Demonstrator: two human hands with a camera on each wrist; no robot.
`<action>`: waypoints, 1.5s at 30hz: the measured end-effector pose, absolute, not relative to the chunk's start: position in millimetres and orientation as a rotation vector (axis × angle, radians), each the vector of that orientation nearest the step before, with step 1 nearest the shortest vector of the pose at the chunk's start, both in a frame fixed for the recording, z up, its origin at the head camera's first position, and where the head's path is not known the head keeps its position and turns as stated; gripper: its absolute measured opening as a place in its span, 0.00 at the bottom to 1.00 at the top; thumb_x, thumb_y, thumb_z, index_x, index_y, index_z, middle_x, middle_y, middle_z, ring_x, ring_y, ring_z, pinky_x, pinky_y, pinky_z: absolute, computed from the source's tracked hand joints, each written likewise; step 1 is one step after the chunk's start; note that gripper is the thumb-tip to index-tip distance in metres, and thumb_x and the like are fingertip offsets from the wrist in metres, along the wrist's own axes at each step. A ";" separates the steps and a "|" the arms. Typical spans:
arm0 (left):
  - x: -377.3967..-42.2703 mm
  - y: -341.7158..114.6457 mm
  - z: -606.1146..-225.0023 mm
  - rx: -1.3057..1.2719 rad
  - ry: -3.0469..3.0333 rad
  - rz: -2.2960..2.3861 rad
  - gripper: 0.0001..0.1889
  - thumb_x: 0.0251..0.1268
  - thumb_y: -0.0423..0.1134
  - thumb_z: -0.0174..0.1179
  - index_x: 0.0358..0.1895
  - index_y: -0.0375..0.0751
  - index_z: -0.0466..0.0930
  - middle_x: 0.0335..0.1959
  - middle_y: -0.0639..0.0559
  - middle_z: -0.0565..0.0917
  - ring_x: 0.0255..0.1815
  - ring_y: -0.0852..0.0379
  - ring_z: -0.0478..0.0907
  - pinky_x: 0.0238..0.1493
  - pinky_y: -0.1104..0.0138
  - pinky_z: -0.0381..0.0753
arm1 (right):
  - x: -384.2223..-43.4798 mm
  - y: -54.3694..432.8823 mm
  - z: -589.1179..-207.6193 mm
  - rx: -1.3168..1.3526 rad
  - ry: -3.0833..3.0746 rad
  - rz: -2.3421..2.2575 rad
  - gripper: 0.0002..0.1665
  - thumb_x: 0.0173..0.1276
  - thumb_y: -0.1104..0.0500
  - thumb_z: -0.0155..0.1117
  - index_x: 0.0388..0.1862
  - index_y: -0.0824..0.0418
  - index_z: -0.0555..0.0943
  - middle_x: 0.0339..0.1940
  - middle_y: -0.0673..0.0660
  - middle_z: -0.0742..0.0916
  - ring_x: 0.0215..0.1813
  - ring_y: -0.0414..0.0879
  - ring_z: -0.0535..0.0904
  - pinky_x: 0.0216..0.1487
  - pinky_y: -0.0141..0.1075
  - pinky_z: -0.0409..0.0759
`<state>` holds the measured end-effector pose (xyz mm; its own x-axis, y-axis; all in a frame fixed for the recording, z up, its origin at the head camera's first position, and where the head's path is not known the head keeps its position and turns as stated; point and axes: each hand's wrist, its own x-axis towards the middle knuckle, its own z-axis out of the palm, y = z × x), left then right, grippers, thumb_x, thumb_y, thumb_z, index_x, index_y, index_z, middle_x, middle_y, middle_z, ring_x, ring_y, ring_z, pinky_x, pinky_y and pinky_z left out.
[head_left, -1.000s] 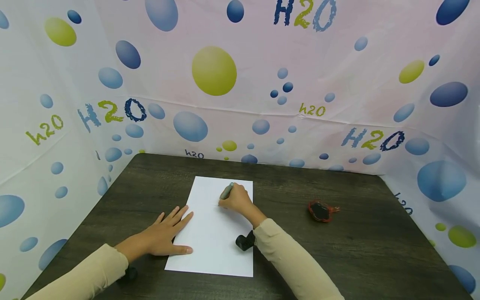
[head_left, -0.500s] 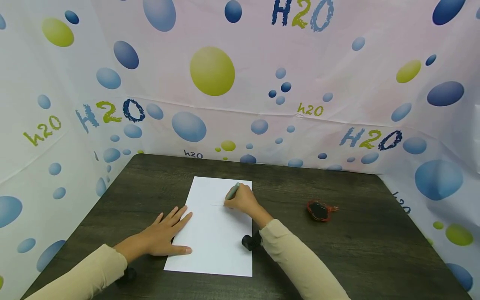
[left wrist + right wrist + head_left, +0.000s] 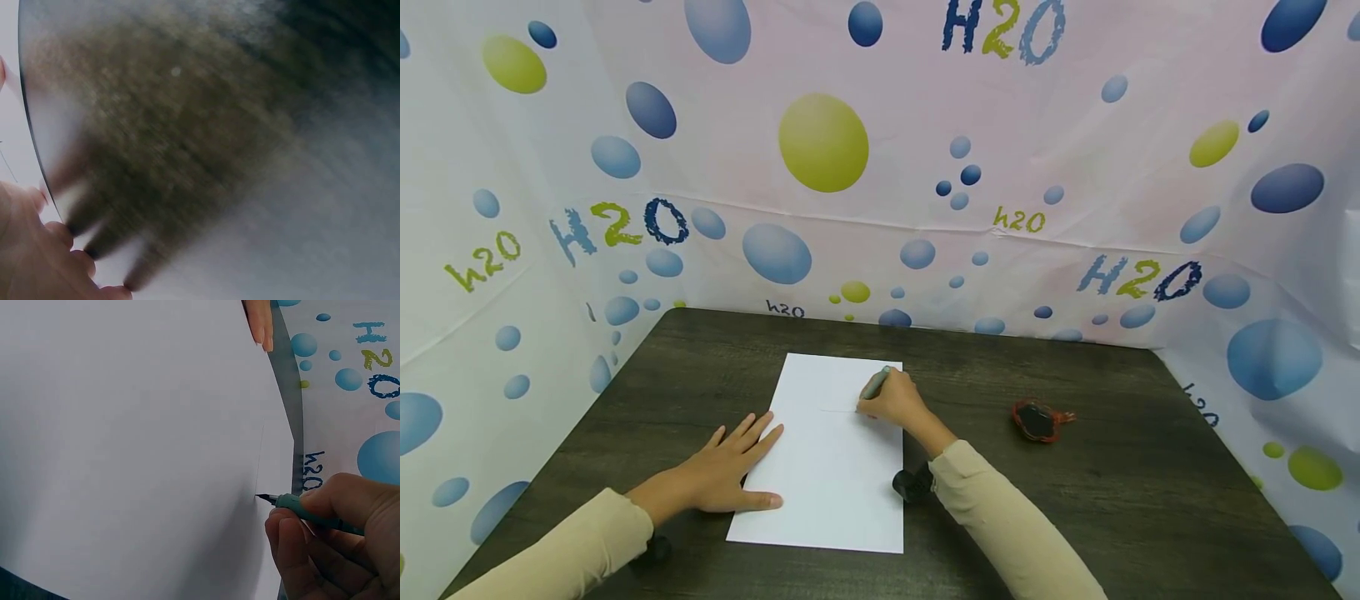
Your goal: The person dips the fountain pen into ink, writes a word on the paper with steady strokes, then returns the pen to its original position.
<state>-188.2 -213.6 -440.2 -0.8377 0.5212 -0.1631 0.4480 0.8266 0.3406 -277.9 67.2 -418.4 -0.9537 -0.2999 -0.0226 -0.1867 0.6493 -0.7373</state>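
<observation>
A white sheet of paper lies on the dark table. My left hand rests flat at its left edge, fingers spread, thumb on the sheet. In the left wrist view the left hand's fingers show at the lower left. My right hand pinches a green fountain pen over the upper right of the sheet. The right wrist view shows the fountain pen's dark nib touching the paper, at the end of a thin straight line.
To the right on the table lies an orange-red object with a dark middle; its kind is unclear. A dark wrist camera sits under the right sleeve. A printed cloth backdrop stands behind the table.
My right hand has moved the fountain pen to the right across the sheet, and the thin line has grown longer behind it. The left hand has stayed in place.
</observation>
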 end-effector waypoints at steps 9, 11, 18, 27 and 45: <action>-188.4 -215.5 -440.0 0.760 2.762 0.436 0.54 0.54 0.72 0.55 0.76 0.40 0.50 0.77 0.38 0.45 0.76 0.32 0.42 0.64 0.29 0.40 | -278.1 70.6 -417.6 -0.386 2.743 -1.162 0.06 0.57 0.65 0.67 0.22 0.59 0.84 0.15 0.50 0.84 0.20 0.43 0.79 0.24 0.33 0.77; -188.4 -215.5 -440.0 0.759 2.761 0.439 0.54 0.54 0.72 0.55 0.76 0.40 0.50 0.78 0.38 0.45 0.76 0.32 0.42 0.64 0.29 0.40 | -278.2 70.4 -418.1 -0.381 2.751 -1.150 0.06 0.57 0.65 0.67 0.22 0.59 0.84 0.15 0.50 0.83 0.19 0.42 0.78 0.25 0.32 0.76; -188.2 -216.3 -441.2 0.758 2.753 0.455 0.54 0.54 0.72 0.55 0.76 0.40 0.50 0.78 0.38 0.45 0.76 0.32 0.41 0.64 0.29 0.39 | -277.8 68.3 -420.6 -0.412 2.769 -1.133 0.08 0.57 0.66 0.66 0.20 0.58 0.83 0.13 0.49 0.82 0.19 0.41 0.76 0.26 0.32 0.74; -189.0 -217.4 -442.4 0.758 2.748 0.455 0.54 0.54 0.73 0.55 0.76 0.40 0.49 0.78 0.38 0.44 0.76 0.32 0.40 0.64 0.29 0.38 | -281.8 59.5 -427.4 -0.463 2.753 -1.312 0.07 0.56 0.66 0.64 0.20 0.59 0.82 0.14 0.49 0.82 0.18 0.41 0.75 0.24 0.31 0.73; -189.5 -216.7 -444.0 0.760 2.763 0.463 0.55 0.53 0.73 0.55 0.76 0.41 0.49 0.78 0.39 0.45 0.76 0.32 0.41 0.64 0.29 0.40 | -285.9 33.7 -433.7 -0.322 2.841 -1.384 0.08 0.57 0.66 0.65 0.20 0.58 0.83 0.15 0.49 0.83 0.19 0.40 0.75 0.24 0.31 0.74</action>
